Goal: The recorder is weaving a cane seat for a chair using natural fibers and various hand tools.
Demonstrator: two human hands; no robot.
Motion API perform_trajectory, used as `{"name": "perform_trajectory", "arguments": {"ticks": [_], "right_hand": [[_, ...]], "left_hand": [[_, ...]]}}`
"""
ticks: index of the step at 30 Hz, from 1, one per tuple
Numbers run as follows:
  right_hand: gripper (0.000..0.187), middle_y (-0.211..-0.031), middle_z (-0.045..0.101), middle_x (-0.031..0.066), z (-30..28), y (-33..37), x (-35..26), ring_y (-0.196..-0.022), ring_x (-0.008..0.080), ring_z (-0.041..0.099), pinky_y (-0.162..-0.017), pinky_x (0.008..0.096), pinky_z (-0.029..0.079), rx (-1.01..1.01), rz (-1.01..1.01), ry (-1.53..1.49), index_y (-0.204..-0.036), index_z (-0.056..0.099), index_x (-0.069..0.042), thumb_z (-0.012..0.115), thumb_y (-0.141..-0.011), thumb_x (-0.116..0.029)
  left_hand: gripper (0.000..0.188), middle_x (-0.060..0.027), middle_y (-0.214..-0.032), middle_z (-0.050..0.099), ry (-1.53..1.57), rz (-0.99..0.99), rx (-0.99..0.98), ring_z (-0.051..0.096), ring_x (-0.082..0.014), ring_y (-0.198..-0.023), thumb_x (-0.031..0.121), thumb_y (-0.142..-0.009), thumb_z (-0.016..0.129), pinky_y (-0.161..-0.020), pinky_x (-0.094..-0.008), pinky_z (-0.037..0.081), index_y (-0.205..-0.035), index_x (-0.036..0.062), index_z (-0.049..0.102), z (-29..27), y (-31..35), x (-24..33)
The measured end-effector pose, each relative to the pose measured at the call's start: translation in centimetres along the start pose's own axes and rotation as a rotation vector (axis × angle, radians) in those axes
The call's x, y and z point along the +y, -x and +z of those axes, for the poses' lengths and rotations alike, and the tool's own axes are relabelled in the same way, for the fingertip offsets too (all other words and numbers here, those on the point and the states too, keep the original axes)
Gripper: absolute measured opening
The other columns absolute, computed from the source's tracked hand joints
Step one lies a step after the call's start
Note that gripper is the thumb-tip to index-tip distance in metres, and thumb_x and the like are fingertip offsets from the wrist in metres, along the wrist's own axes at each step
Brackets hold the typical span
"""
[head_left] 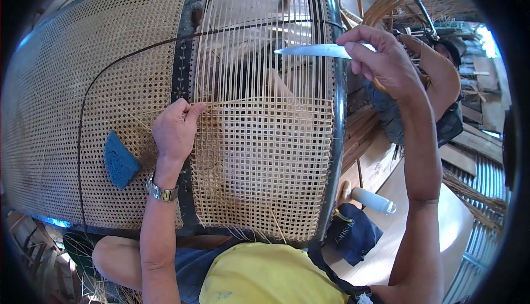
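My left hand [175, 130], with a metal watch on the wrist, is closed in a pinch on a thin cane strand [234, 102] at the left edge of a half-woven cane panel [265, 155]. Below this strand the panel is a tight open grid; above it only upright strands [248, 44] run to the far edge of the dark frame. Raised over the right rail, my right hand [381, 56] grips a long, pointed metal blade [312, 51]. The blade's tip points left above the upright strands, apart from the woven part. The blade's handle end is hidden in my fingers.
Left of the dark rail [185, 67] lies a finished cane panel [127, 33] with a blue sponge-like pad [120, 160] on it. A dark cord [91, 83] crosses both panels. Another person [439, 78] sits at the right. A white cylinder [372, 200] and dark cloth [353, 235] lie near the frame.
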State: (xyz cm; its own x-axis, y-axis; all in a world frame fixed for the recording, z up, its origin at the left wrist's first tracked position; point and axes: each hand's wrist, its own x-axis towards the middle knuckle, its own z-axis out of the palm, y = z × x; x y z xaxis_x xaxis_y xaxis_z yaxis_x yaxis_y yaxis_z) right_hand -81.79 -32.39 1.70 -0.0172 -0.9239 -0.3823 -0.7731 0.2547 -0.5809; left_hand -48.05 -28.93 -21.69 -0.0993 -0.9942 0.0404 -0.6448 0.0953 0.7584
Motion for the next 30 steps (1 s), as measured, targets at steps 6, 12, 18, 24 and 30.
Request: {"name": "perform_trajectory", "arguments": {"ticks": [6,12,18,24,30], "right_hand": [[0.019,-0.068,0.064,-0.0018,-0.2,0.3,0.0,-0.056,0.0023,0.054,-0.049,0.0187,0.042,0.083,-0.022,-0.057,-0.106,0.074,-0.005,0.063,-0.097,-0.018],[0.019,-0.069,0.063,-0.002,0.6,1.3,0.5,-0.055,0.0021,0.054,-0.048,0.0178,0.041,-0.17,0.049,-0.001,-0.108,0.073,-0.004,0.063,-0.1,-0.016],[0.019,-0.07,0.061,-0.0036,-2.2,2.9,0.8,-0.054,0.0009,0.049,-0.048,0.017,0.037,0.004,0.043,0.054,-0.112,0.072,-0.005,0.061,-0.102,-0.017],[0.023,-0.067,0.061,-0.0033,-3.8,4.3,0.6,-0.054,0.0022,0.051,-0.049,0.0183,0.037,-0.067,0.057,0.102,-0.108,0.074,-0.003,0.063,-0.099,-0.021],[0.021,-0.067,0.061,-0.0036,-3.7,4.9,0.9,-0.055,0.0022,0.052,-0.049,0.0185,0.038,-0.125,0.087,0.082,-0.107,0.075,-0.004,0.063,-0.097,-0.019]], "left_hand": [[0.041,-0.009,-0.06,0.056,-0.07,0.015,-0.001,0.051,-0.0241,-0.053,0.041,-0.092,0.076,-0.054,-0.039,0.04,-0.076,0.0046,0.063,0.0,-1.0,-0.1],[0.04,-0.0097,-0.064,0.062,-0.112,0.012,-0.008,0.057,-0.0302,-0.056,0.042,-0.09,0.076,-0.053,-0.0421,0.042,-0.075,0.0073,0.062,0.3,-0.9,-0.4],[0.043,-0.0089,-0.063,0.06,-0.138,-0.035,-0.052,0.055,-0.0249,-0.057,0.045,-0.091,0.076,-0.056,-0.0398,0.042,-0.079,0.0058,0.065,0.2,-1.0,-0.4],[0.044,-0.008,-0.062,0.06,-0.121,-0.066,-0.084,0.053,-0.0228,-0.056,0.047,-0.091,0.075,-0.056,-0.0392,0.042,-0.079,0.0063,0.065,0.0,-1.3,0.0],[0.044,-0.0067,-0.061,0.059,-0.122,-0.086,-0.105,0.051,-0.02,-0.055,0.047,-0.091,0.075,-0.055,-0.0379,0.041,-0.078,0.0065,0.065,-0.1,-1.5,-0.2]]}}
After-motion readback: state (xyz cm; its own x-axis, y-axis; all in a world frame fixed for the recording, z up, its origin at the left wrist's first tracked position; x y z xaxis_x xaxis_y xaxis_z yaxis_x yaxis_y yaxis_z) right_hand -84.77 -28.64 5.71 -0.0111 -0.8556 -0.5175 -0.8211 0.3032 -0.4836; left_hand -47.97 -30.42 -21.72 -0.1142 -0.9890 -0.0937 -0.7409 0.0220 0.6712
